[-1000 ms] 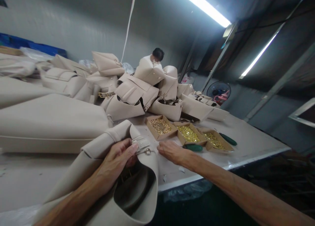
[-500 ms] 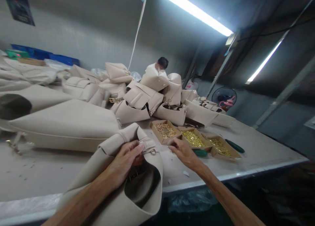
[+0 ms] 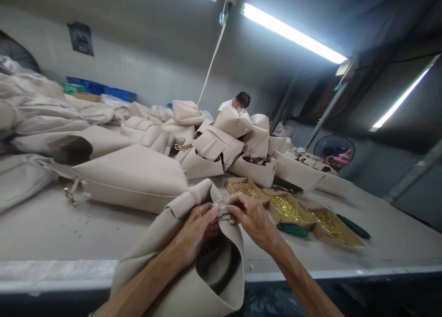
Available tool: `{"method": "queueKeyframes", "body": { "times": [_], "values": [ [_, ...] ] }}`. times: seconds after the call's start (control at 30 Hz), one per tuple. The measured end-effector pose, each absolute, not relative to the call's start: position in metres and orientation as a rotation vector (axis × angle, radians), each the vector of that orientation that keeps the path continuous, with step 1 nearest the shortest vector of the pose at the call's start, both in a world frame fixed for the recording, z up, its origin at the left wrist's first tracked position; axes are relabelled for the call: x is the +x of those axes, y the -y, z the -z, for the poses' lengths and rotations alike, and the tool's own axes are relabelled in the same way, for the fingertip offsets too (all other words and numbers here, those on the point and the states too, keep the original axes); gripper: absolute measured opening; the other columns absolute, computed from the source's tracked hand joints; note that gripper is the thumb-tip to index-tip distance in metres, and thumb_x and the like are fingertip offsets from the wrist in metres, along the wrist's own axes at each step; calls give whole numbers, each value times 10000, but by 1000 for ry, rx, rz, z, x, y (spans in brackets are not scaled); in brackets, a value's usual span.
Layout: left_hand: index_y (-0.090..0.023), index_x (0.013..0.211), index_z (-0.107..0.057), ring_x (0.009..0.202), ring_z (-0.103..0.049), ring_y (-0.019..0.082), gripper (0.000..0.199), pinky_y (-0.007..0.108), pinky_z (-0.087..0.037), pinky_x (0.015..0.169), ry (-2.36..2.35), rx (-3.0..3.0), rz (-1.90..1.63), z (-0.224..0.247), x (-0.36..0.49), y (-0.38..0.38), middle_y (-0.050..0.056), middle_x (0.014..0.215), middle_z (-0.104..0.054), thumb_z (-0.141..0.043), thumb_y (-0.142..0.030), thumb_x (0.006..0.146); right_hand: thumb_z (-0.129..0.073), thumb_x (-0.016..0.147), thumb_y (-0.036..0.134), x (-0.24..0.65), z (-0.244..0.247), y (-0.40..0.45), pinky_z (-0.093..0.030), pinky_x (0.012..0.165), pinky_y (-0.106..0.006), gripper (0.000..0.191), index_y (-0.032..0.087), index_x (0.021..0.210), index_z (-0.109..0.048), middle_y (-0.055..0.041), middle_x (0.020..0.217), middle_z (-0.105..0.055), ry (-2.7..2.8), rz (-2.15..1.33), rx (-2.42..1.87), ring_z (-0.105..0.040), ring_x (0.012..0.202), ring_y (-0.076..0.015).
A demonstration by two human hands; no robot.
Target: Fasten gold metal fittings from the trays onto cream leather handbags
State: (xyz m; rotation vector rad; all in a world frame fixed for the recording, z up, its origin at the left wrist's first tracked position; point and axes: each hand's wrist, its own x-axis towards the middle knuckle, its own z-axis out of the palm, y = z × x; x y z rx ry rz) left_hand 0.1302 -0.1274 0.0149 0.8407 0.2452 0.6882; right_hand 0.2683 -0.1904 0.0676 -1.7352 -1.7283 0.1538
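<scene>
- Pale grey wall (image 3: 145, 73), smooth and long
- Small dark poster (image 3: 80, 39) high on that wall
- Blue plastic crates (image 3: 117, 95) in a row along the wall
- Long white glowing light tube (image 3: 293, 33) on the dark ceiling
- Second white light tube (image 3: 402, 98), farther right
- Thin white cord (image 3: 214, 63) hanging down from above
- Round dark fan (image 3: 334, 152) low by the far wall
- Long pale table (image 3: 51, 243) with a shiny light edge

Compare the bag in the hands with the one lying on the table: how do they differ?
The held bag stands between the left hand and right hand, its mouth curled open; the lying bag rests on the table, untouched, looking closed. The held bag's strap buckle sits between the hands; the lying bag's metal fittings trail from its left end. Both are pale beige and smooth.
</scene>
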Motion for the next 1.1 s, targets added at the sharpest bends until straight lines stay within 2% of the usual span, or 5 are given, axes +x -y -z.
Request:
{"method": "queueKeyframes", "body": {
  "times": [0.27,0.5,0.63,0.97,1.1],
  "values": [
    [-135,778,-583,547,-527,80,467,192,-416,542,-269,799,-707,-8,135,124,-8,664,-587,-833,-479,585,-563,857,160,267,-70,189,-434,694,-254,73,163,823,-627,-22,803,-668,1744,-189,-1714,-601,745,-147],
    [-132,844,-595,596,-564,101,463,211,-434,575,-262,831,-712,-3,136,122,17,724,-608,-805,-485,629,-592,831,112,265,-74,188,-411,698,-255,71,156,792,-633,-22,787,-664,1868,-79,-1695,-588,749,-151],
    [-137,806,-588,557,-520,89,438,209,-399,550,-243,852,-717,-1,136,122,-16,647,-540,-791,-490,647,-613,819,103,264,-76,187,-391,658,-243,97,150,735,-602,-12,732,-642,1888,-54,-1724,-568,701,-139],
    [-140,771,-565,536,-484,71,441,192,-365,530,-262,883,-723,0,135,121,-24,649,-531,-785,-502,646,-651,799,207,275,-91,172,-365,580,-213,138,148,693,-586,26,649,-578,1943,-378,-1652,-521,620,-111],
    [-143,758,-561,527,-492,73,431,194,-384,533,-265,877,-720,-1,137,120,-26,637,-534,-780,-501,655,-661,782,247,270,-74,170,-361,584,-231,174,147,672,-570,17,633,-571,1740,-275,-1735,-513,614,-123]
  ]
}}
